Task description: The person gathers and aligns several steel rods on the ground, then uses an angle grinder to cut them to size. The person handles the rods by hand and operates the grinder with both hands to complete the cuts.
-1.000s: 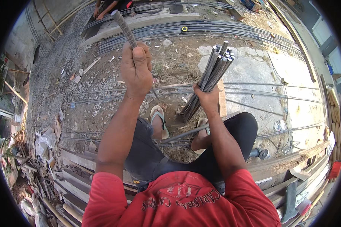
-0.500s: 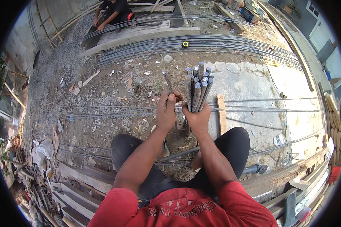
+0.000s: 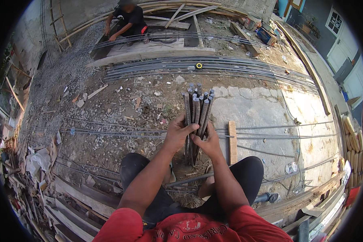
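Observation:
An upright bundle of short steel rebar rods (image 3: 196, 111) stands between my knees, its cut ends pointing up at uneven heights. My left hand (image 3: 176, 133) is wrapped round the bundle's left side, thumb laid across the front. From the right, my right hand (image 3: 208, 141) grips the same bundle a little lower, its thumb close to the left one. The fingers behind the rods are mostly hidden. Below the hands, the lower ends of the rods come down near the dirt between my feet.
Long rebar lengths (image 3: 165, 66) lie across the ground ahead, with a yellow-and-black tape measure (image 3: 199, 66) on them. Thinner bars (image 3: 278, 126) run crosswise before me, over a wooden strip (image 3: 232, 143). A co-worker (image 3: 129, 18) crouches at the far left by planks. Gravel (image 3: 121, 101) covers the left.
The single rod my left hand held apart is now against the bundle, and that hand has moved right to grip it. The bundle appears lower in view.

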`<state>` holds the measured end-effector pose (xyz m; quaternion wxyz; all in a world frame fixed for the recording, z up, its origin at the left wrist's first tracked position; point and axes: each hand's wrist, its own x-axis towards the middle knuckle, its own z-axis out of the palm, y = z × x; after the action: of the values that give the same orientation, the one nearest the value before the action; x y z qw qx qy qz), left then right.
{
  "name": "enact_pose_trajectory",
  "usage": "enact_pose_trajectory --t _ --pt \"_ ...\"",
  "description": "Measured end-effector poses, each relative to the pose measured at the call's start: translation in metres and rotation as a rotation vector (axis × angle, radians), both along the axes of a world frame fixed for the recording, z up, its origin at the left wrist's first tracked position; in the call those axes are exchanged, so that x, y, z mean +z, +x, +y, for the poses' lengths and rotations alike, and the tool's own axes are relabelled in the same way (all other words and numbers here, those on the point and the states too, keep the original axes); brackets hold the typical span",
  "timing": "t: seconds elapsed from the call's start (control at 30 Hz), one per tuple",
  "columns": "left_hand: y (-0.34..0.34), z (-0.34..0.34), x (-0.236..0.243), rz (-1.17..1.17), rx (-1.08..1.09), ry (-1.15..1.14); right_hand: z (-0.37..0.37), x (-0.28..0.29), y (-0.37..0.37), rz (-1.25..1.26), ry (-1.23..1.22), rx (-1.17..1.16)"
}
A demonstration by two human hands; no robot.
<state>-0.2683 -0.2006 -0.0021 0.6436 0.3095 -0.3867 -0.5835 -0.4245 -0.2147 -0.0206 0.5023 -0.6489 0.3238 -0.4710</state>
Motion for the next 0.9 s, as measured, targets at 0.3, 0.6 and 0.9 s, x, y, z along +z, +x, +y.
enact_pose_trajectory --t 0.3,0.6,0.9 --pt "0.003 0.013 -0.002 -0.092 0.034 0.105 -0.001 0.003 0.002 0.014 0.028 -0.034" --pt "0.011 0.006 -0.016 -0.78 0.238 -0.179 -0.006 -0.014 -0.017 -0.074 0.126 -0.002" --pt "0.003 0.017 0.009 -0.572 0.143 0.054 -0.004 -0.01 -0.022 0.014 0.174 -0.107"
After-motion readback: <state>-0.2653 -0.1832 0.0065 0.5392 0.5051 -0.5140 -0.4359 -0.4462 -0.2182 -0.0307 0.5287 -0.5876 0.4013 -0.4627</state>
